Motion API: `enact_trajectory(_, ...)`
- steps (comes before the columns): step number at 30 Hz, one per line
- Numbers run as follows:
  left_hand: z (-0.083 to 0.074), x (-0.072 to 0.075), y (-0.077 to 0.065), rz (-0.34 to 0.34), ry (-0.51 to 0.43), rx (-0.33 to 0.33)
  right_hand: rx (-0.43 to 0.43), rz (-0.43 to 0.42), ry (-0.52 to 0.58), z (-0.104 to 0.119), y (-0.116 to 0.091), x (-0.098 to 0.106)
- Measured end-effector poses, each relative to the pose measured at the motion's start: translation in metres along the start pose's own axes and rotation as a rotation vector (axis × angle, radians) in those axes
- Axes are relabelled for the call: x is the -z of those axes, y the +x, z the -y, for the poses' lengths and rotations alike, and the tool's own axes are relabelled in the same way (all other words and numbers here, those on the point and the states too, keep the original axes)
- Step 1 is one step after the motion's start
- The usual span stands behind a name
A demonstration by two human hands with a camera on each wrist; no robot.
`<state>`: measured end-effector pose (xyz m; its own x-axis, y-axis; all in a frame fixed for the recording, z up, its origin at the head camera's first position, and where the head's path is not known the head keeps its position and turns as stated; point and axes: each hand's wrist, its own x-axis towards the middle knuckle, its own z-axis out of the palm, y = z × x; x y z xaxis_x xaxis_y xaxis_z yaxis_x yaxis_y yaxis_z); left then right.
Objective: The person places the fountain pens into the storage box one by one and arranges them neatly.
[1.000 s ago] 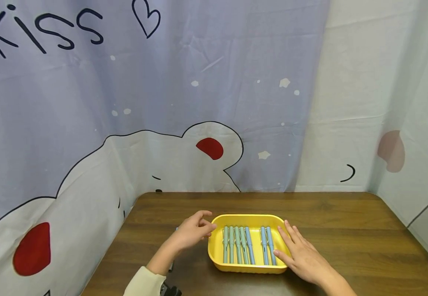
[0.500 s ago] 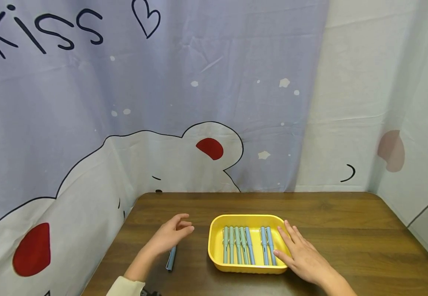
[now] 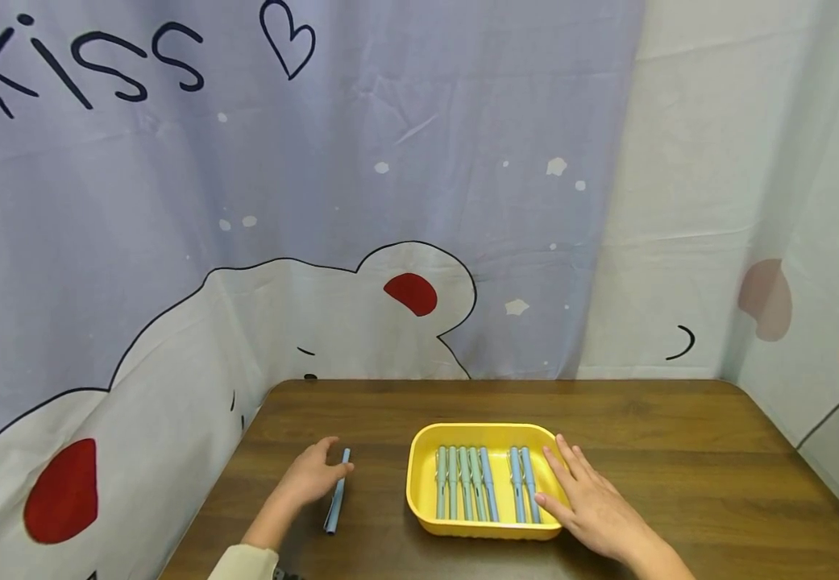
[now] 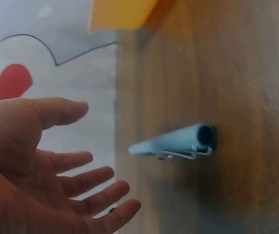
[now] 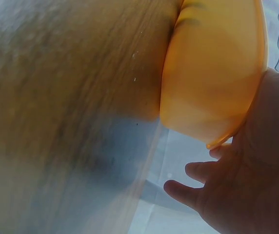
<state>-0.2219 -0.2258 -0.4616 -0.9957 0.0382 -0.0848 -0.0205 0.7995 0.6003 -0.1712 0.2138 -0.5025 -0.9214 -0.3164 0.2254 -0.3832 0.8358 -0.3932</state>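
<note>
A light blue pen point(image 3: 338, 501) with a metal clip lies on the table, left of the yellow tray point(image 3: 492, 529). My left hand point(image 3: 309, 475) hovers beside it, thumb and fingers spread. In the left wrist view, a gap shows between that hand point(image 4: 37, 165) and the pen point(image 4: 178, 140). My right hand point(image 3: 599, 507) rests on the tray's right rim with its fingers straight. Inside the tray, several green pens point(image 3: 453, 483) and a blue one point(image 3: 489, 485) lie side by side. Two more blue pens point(image 3: 523, 485) lie further right, past a gap.
Dark wooden table point(image 3: 651, 435) surrounds the tray. Behind it hangs a printed curtain point(image 3: 419, 193), which also runs along both sides. The tray's outer wall point(image 5: 212, 73) fills much of the right wrist view.
My left hand has moved left from the tray's left rim to the single blue pen, which has come into fuller view. The right hand stays on the rim.
</note>
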Motion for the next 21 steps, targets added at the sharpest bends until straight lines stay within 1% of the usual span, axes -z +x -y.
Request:
enact_trajectory(5,0.01,-0.006,0.004,0.002,0.081,0.06,0.005,-0.009,-0.002,0.001,0.0,-0.001)
enact_trajectory(12,0.018,-0.016,0.002,0.049,0.167,0.099,0.009,-0.014,0.001,0.002,0.0,0.0)
enact_trajectory(15,0.022,-0.02,0.001,0.06,0.185,0.115,0.01,-0.015,0.004,0.002,-0.001,-0.001)
enact_trajectory(18,0.023,-0.023,0.002,0.063,0.181,0.134,0.012,-0.015,0.001,0.002,-0.001,-0.001)
enact_trajectory(21,0.023,-0.026,0.003,0.062,0.18,0.139,0.019,-0.022,-0.007,0.001,-0.001,0.0)
